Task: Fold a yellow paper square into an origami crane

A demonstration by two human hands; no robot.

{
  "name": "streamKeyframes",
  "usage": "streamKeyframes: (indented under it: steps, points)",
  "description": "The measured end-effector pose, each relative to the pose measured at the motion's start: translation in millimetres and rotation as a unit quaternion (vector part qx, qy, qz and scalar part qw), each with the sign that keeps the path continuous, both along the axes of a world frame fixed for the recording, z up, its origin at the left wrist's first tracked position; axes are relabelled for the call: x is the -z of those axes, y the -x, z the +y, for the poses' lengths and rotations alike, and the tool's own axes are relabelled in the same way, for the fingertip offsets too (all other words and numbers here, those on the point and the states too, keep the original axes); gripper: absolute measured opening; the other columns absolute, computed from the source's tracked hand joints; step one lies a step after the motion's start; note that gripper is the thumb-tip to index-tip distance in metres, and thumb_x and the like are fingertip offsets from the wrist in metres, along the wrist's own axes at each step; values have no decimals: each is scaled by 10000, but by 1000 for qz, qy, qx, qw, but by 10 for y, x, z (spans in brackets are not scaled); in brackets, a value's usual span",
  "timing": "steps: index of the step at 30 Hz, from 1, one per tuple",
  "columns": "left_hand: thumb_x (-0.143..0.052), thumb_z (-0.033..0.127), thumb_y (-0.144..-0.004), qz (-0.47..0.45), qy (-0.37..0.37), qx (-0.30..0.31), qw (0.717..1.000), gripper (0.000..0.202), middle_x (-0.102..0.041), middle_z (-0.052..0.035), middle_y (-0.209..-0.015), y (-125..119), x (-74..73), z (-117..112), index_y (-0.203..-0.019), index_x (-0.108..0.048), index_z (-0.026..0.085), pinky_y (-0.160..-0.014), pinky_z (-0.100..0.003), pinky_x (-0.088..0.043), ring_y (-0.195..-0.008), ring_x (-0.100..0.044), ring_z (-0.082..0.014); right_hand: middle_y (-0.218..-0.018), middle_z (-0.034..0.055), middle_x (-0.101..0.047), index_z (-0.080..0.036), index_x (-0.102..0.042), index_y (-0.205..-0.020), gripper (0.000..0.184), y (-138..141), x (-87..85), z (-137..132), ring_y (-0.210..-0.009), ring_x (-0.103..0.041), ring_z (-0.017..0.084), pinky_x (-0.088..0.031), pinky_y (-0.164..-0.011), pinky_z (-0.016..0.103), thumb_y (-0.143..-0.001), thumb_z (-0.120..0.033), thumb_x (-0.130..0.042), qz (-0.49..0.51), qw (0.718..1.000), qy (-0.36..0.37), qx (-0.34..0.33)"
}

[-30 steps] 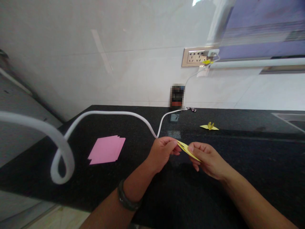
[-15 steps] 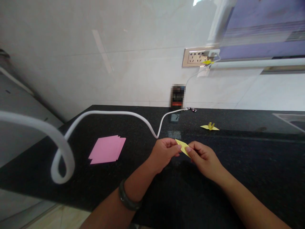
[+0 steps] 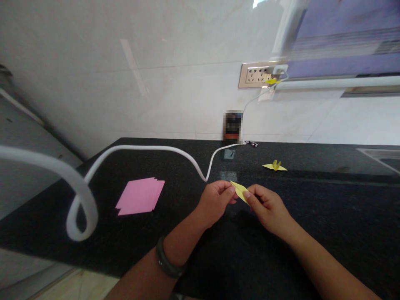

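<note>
A small folded yellow paper (image 3: pixel 240 190) is held just above the black counter (image 3: pixel 312 208) between both hands. My left hand (image 3: pixel 215 200) pinches its left end with thumb and fingers closed. My right hand (image 3: pixel 267 207) pinches its right end, fingers curled. A dark band sits on my left wrist. A finished yellow folded paper figure (image 3: pixel 275 166) lies on the counter behind my right hand.
A stack of pink paper sheets (image 3: pixel 140 195) lies on the counter to the left. A white cable (image 3: pixel 150 148) runs from a loop at the left to a dark device (image 3: pixel 233 126) against the wall. A wall socket strip (image 3: pixel 259 75) is above; a sink edge (image 3: pixel 379 155) at far right.
My hands have come closer together and the yellow paper now shows shorter between them, its long tip under my right hand no longer visible. Nothing else moved.
</note>
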State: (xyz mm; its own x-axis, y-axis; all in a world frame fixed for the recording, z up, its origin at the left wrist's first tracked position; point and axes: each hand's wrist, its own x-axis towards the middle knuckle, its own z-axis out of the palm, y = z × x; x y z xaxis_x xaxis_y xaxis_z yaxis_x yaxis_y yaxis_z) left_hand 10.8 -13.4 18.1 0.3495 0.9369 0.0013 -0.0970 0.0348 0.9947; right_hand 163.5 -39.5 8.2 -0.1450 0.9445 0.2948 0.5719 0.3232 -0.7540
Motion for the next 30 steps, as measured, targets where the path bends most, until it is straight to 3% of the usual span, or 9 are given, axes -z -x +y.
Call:
streamKeyframes:
  steps: [5, 10, 16, 20, 25, 30]
  points:
    - [-545, 252, -687, -15, 8, -38, 999, 142, -580, -16, -663, 14, 31, 13, -745, -571, 125, -602, -225, -441, -599, -538, -93, -544, -19, -444, -187, -476, -624, 235, 19, -19, -7, -504, -411, 115, -305, -476, 231, -812, -317, -421, -8, 1000, -4, -5]
    - [-511, 341, -715, 28, -45, -68, 996, 225, -552, -6, -562, 49, 50, 26, -670, -577, 131, -582, -224, -418, -551, -514, -96, -545, -16, -448, -185, -484, -618, 235, 22, -9, -9, -506, -413, 115, -307, -484, 234, -807, -314, -431, -4, 1000, -4, -12]
    - [-388, 496, -754, -52, 42, -44, 997, 439, -542, -35, -617, 7, 52, 15, -696, -585, 108, -582, -256, -441, -586, -514, -109, -528, -21, -448, -174, -527, -651, 230, 66, 62, -3, -481, -388, 105, -289, -446, 221, -785, -351, -463, 106, 991, 78, 4]
    - [-577, 400, -665, -26, 23, 41, 999, 305, -559, -23, -643, -12, 78, -22, -767, -615, 115, -607, -233, -426, -620, -514, -105, -567, -8, -513, -167, -574, -680, 219, 110, 74, -11, -497, -415, 104, -313, -460, 222, -758, -361, -506, 195, 974, 110, 27]
    - [-558, 357, -685, 11, 22, -10, 1000, 256, -566, -22, -592, 13, 111, -4, -710, -619, 110, -553, -226, -411, -540, -496, -94, -550, -2, -517, -160, -583, -671, 251, 93, 27, -3, -499, -442, 102, -351, -480, 225, -785, -353, -470, 210, 967, 141, -6]
    - [-542, 361, -690, 27, 29, -4, 999, 253, -549, -8, -560, 11, 116, 12, -695, -598, 114, -520, -221, -398, -506, -489, -89, -531, -24, -480, -155, -530, -624, 240, 52, 32, 20, -425, -393, 69, -315, -408, 199, -754, -355, -513, 183, 969, 161, -34]
